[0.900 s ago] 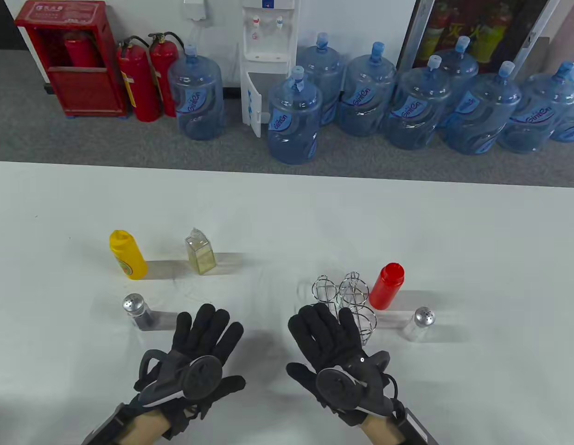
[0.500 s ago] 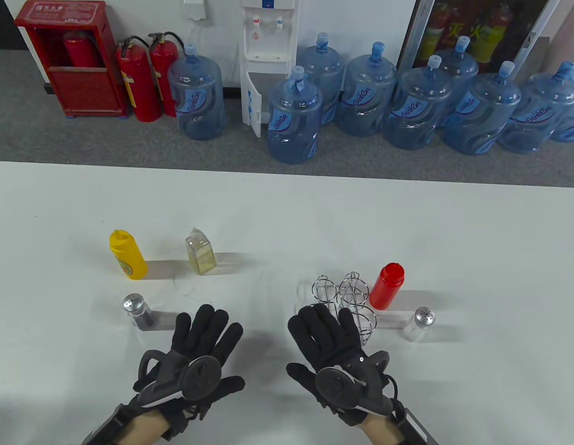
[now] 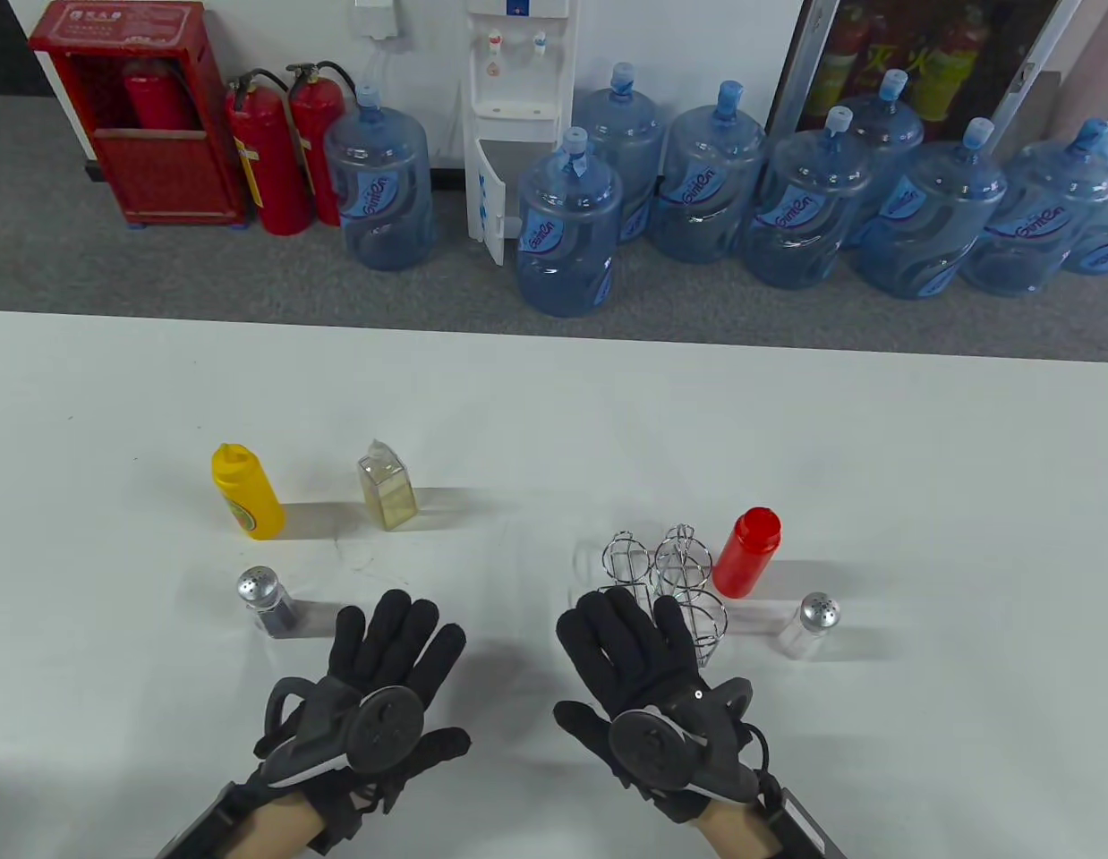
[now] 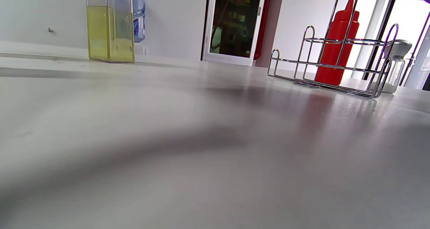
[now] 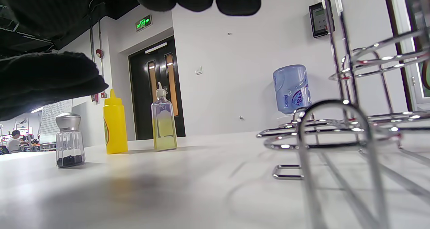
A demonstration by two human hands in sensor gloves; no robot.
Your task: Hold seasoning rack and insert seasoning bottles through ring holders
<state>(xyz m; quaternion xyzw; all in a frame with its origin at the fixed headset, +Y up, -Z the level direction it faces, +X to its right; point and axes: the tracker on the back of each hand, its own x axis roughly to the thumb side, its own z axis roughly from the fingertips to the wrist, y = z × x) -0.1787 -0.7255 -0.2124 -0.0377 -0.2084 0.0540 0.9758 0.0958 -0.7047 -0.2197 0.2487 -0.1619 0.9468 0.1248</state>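
Table view: left hand (image 3: 375, 689) and right hand (image 3: 648, 680) lie flat on the desk (image 3: 554, 403), each grip spread, holding nothing; the right fingertips sit just beside the seasoning rack (image 3: 666, 582).
Left wrist view: rack (image 4: 331, 66) stands unfilled, red bottle (image 4: 336, 47) behind it; the light wire frame may slide or tip if not steadied.
Right wrist view: pepper shaker (image 5: 69, 140), yellow bottle (image 5: 115, 125) and oil bottle (image 5: 163, 120) stand well apart from the rack; a long carry risks knocking a ring.
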